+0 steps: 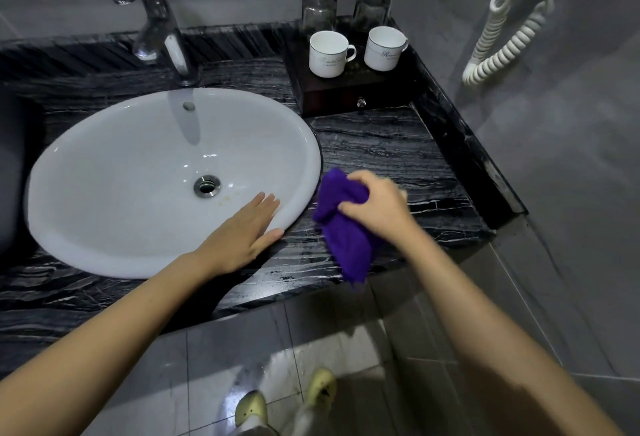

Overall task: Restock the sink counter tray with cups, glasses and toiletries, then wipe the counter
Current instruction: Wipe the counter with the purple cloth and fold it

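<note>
My right hand (375, 205) grips a bunched purple cloth (346, 245) on the black marble counter (398, 151), just right of the white sink (104, 165). Part of the cloth hangs over the counter's front edge. My left hand (242, 231) rests flat with straight fingers on the sink's front right rim. At the back right stands a dark tray box (346, 96) with a small drawer knob. On it are two white cups (329, 54) (382, 48), and behind them two clear glasses (318, 11) (372, 5).
A chrome faucet (159, 23) rises behind the sink. A white coiled cord (502, 37) hangs on the grey tiled wall at the right. A raised black ledge (478, 158) borders the counter's right side. My feet in pale shoes (287, 401) stand on the grey floor tiles.
</note>
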Tool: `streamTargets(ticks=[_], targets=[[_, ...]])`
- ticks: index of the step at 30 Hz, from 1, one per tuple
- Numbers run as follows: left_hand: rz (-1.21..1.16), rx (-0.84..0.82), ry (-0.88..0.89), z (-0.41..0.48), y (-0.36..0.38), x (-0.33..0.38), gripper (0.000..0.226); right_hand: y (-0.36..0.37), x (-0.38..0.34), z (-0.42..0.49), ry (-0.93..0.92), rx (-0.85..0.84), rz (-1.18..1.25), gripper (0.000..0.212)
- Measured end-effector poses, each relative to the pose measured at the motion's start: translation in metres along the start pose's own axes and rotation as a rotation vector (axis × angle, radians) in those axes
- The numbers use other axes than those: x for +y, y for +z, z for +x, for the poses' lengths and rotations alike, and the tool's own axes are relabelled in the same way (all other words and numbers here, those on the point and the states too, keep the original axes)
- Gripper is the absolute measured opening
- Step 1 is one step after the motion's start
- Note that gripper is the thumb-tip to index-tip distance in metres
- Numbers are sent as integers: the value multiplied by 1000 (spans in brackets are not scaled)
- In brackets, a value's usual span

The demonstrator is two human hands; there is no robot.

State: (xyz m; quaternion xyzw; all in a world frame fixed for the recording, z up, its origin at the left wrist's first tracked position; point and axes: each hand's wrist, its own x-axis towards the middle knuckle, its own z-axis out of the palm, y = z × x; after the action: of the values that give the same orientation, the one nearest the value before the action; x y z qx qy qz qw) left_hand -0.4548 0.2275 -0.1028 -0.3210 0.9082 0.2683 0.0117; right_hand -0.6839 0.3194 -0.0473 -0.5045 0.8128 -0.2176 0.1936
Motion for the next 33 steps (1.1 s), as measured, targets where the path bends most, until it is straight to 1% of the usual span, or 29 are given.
streamTargets(ticks=[2,4,5,6,7,9,11,12,14,16,18,19,20,21,23,24,25,26,27,29,30,31,33], targets=[[-16,2,14,2,1,5,106,-23,3,19,13,61,-55,51],[-51,46,3,8,2,14,87,-32,7,35,-3,95,-65,52],[-75,78,-9,14,2,18,78,-32,9,42,-21,91,-72,53],[-102,120,-2,22,-1,24,73,-30,11,46,-50,73,-80,53],[-134,160,24,33,-6,32,74,-27,12,49,-85,40,-81,52],[-215,204,137,61,-21,49,80,-24,12,52,-161,-39,-44,52],[-236,180,273,89,-38,65,82,-30,12,54,-213,-114,56,53],[-219,148,321,101,-46,71,79,-35,13,56,-216,-134,110,54],[-159,115,318,117,-60,81,65,-48,19,58,-193,-174,198,55],[-62,159,281,128,-67,87,47,-61,27,58,-141,-276,217,61],[14,176,286,136,-71,93,37,-72,33,60,-117,-366,55,59],[29,174,295,140,-72,96,35,-76,36,62,-122,-353,-51,54],[31,183,308,143,-72,98,33,-79,38,64,-136,-291,-140,49],[27,211,313,146,-72,100,33,-81,38,67,-154,-192,-211,45],[16,322,303,149,-72,102,31,-78,38,70,-221,48,-344,41],[18,363,298,150,-70,101,30,-73,38,69,-261,143,-416,39],[32,364,298,149,-66,99,29,-66,39,66,-292,200,-477,36],[57,328,305,148,-59,96,29,-56,42,61,-309,210,-523,34],[95,251,309,146,-50,91,29,-44,46,53,-311,176,-555,33],[153,86,325,136,-33,80,36,-20,57,36,-307,45,-552,38],[147,49,329,130,-26,72,40,-12,62,28,-316,-1,-534,43],[114,59,304,123,-24,64,45,-6,65,25,-328,-16,-529,47],[30,156,168,103,-23,42,51,-5,67,29,-388,18,-563,54]])
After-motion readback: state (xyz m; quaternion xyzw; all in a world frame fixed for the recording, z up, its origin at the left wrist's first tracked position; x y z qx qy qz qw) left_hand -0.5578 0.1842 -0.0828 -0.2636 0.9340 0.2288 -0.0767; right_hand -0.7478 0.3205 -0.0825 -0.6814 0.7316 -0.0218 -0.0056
